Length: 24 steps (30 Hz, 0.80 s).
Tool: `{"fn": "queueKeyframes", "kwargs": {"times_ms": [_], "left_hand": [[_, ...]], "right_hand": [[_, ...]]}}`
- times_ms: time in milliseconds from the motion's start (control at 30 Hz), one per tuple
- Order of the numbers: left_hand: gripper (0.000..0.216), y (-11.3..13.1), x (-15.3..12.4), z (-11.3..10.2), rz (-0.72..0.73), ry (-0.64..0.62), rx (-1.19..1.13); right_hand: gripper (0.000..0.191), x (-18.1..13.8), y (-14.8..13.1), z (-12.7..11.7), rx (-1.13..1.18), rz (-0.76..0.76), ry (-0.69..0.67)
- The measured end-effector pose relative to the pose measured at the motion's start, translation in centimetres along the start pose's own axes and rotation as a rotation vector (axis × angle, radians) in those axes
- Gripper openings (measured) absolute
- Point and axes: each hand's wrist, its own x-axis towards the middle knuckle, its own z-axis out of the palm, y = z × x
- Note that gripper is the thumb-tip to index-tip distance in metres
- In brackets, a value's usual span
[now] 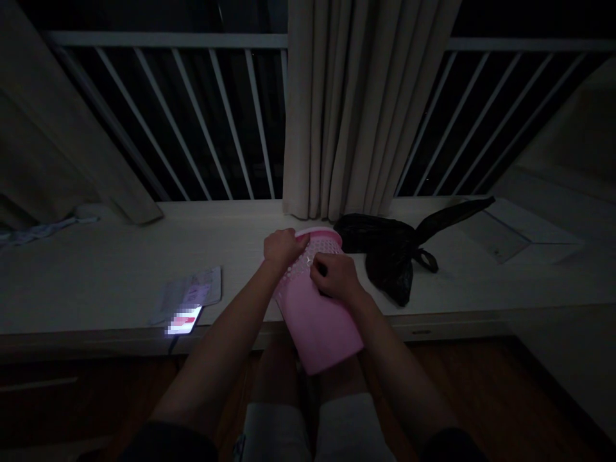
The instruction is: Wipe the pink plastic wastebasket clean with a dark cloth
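A pink plastic wastebasket (pixel 320 327) with a band of holes near its top lies tilted over the front edge of the white ledge, its rim pointing away from me and its base toward my lap. My left hand (pixel 280 249) is closed around the left side of the rim. Against the upper wall, my right hand (pixel 335 274) is curled with thumb and fingers together; what is between them, if anything, is hidden. Beside its fingertips a small whitish mark (pixel 308 260) shows on the perforated band.
Right of the wastebasket lies a knotted black plastic bag (pixel 392 256). A lit phone (pixel 185 321) and a flat clear packet (pixel 190 292) rest at the ledge's front left. A white box (pixel 524 234) stands at right. Behind are a beige curtain (pixel 356 109) and white railings (pixel 168 42). The room is dim.
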Motion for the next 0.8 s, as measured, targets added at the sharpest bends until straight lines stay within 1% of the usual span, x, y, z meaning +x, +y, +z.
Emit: {"fn": "queueKeyframes", "kwargs": {"times_ms": [67, 233, 367, 433, 567, 800], "left_hand": [[0.064, 0.1, -0.1, -0.2, -0.004, -0.01, -0.006], [0.065, 0.3, -0.3, -0.4, -0.005, -0.01, -0.016], [0.065, 0.3, -0.5, -0.4, -0.005, 0.002, -0.03], [0.065, 0.3, -0.5, -0.4, -0.001, -0.001, -0.029], [0.065, 0.6, -0.3, -0.4, 0.007, -0.015, -0.028], [0.065, 0.9, 0.2, -0.1, 0.021, -0.012, -0.019]], "right_hand": [[0.016, 0.2, -0.1, 0.1, -0.011, 0.069, 0.023], [0.019, 0.5, 0.6, 0.0, -0.016, 0.307, 0.11], [0.021, 0.4, 1.6, -0.1, 0.014, 0.488, 0.126], [0.022, 0.4, 2.0, -0.2, 0.025, 0.552, 0.118], [0.024, 0.3, 2.4, -0.4, 0.048, 0.577, 0.109], [0.022, 0.2, 2.9, -0.2, 0.063, 0.513, 0.162]]}}
